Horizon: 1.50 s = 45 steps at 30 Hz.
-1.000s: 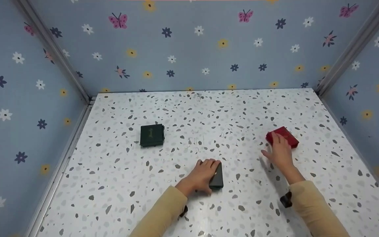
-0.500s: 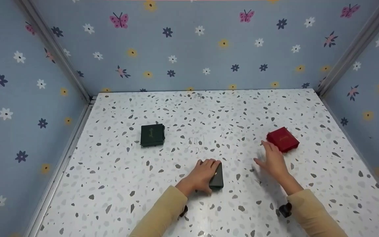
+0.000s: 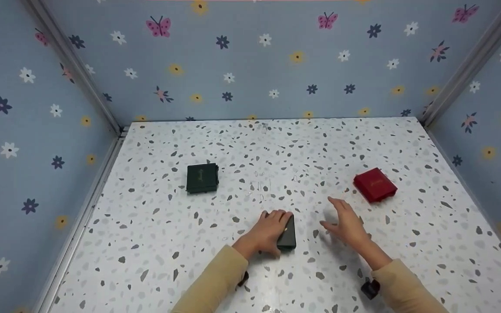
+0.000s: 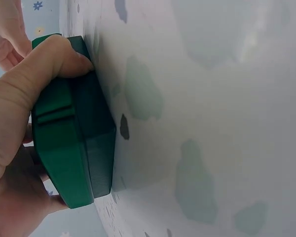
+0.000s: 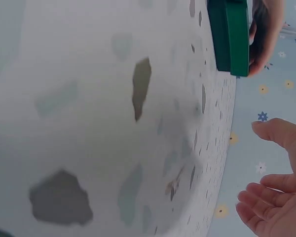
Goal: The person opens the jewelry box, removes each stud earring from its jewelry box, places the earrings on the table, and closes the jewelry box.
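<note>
My left hand [image 3: 264, 232] grips a small dark green jewelry box [image 3: 288, 238] near the front middle of the table. In the left wrist view the box [image 4: 61, 148] has a lid with bevelled corners, and the thumb [image 4: 71, 59] presses its near side. Part of the lid lies hidden under the hand. Fingers spread and holding nothing, my right hand [image 3: 348, 226] hovers to the right of that box. A red box [image 3: 375, 184] with faint gold lettering rests beyond it, farther right. The right wrist view shows the right palm [image 5: 281, 192] apart from the green box [image 5: 232, 37].
Another dark green box [image 3: 202, 178], with gold marks on its lid, sits at the left of the speckled white table [image 3: 250, 148]. Flower-patterned blue walls [image 3: 250, 65] border the table at the back and both sides.
The right hand has left the red box and moved left and nearer to me. The left hand and its green box stay in place.
</note>
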Available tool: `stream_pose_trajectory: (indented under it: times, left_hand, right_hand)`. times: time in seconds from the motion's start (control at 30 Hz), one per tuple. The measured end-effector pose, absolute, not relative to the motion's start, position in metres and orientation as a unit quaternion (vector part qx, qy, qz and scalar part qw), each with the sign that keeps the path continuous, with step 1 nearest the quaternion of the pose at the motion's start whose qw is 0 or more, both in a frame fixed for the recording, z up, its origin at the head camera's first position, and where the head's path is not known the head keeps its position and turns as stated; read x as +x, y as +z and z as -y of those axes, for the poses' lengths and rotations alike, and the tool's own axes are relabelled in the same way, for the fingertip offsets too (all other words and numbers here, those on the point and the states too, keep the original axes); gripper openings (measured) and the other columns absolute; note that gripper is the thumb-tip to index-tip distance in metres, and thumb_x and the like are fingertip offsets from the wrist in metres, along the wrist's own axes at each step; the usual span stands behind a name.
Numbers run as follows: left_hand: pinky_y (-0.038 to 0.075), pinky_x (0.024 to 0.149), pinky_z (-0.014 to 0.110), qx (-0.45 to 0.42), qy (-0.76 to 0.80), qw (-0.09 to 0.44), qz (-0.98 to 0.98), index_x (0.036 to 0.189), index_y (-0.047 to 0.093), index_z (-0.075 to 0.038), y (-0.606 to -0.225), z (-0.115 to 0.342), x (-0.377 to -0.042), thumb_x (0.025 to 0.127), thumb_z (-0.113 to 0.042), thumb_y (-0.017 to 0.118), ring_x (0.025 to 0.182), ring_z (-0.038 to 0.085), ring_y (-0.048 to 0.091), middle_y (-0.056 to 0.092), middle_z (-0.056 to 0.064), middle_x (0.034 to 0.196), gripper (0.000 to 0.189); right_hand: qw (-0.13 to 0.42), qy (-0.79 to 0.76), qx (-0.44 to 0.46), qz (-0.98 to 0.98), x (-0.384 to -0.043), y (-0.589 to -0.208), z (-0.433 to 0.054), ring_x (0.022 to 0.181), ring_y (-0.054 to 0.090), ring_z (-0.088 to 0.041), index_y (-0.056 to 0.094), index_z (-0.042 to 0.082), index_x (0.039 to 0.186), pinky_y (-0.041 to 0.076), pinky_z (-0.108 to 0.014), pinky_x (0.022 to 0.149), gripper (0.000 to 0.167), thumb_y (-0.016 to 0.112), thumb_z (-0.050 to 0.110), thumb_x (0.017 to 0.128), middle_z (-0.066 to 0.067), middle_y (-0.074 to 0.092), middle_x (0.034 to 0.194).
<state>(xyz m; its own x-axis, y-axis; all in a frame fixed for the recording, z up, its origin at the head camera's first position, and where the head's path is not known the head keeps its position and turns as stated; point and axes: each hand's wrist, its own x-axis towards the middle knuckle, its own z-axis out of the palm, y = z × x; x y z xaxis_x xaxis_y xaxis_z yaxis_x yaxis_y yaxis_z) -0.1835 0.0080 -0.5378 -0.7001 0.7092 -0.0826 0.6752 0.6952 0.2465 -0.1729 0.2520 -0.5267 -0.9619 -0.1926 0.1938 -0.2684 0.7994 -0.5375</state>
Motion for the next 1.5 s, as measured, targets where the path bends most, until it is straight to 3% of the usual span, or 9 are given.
stream_pose_trajectory:
  times: [0.4,1.07,1.27,1.5]
  left_hand:
    - [0.028,0.093,0.045,0.380,0.096,0.082,-0.916,0.137,0.023,-0.007,-0.538,-0.007,-0.183,0.051,-0.045,0.081,0.118,0.020,0.033,0.035,0.009,0.130,0.111]
    - [0.030,0.092,0.045,0.380,0.090,0.080,-0.917,0.137,0.023,-0.007,-0.537,-0.008,-0.183,0.051,-0.046,0.081,0.117,0.021,0.033,0.035,0.009,0.129,0.111]
    - [0.030,0.092,0.045,0.379,0.090,0.079,-0.918,0.137,0.023,-0.007,-0.537,-0.008,-0.182,0.051,-0.046,0.081,0.118,0.021,0.033,0.035,0.010,0.130,0.111]
    - [0.031,0.091,0.043,0.380,0.081,0.074,-0.918,0.137,0.024,-0.005,-0.538,-0.008,-0.182,0.049,-0.046,0.081,0.117,0.022,0.034,0.036,0.010,0.130,0.113]
  right_hand:
    - [0.037,0.386,0.174,0.905,-0.162,-0.536,-0.235,0.098,0.051,-0.033,0.046,-0.007,0.122,0.045,-0.043,0.076,0.065,0.076,0.004,0.066,-0.019,0.051,0.115]
    - [-0.092,0.486,0.198,0.846,-0.161,-0.545,-0.217,0.101,0.051,-0.032,0.038,-0.003,0.130,0.044,-0.044,0.079,0.075,0.076,0.004,0.066,-0.021,0.046,0.122]
    - [-0.119,0.496,0.220,0.832,-0.162,-0.547,-0.214,0.103,0.049,-0.036,0.033,-0.005,0.132,0.043,-0.044,0.082,0.079,0.076,0.004,0.066,-0.025,0.042,0.124]
    - [-0.145,0.523,0.232,0.807,-0.156,-0.527,-0.204,0.104,0.044,-0.047,0.027,-0.012,0.131,0.039,-0.053,0.081,0.080,0.072,-0.008,0.065,-0.034,0.032,0.127]
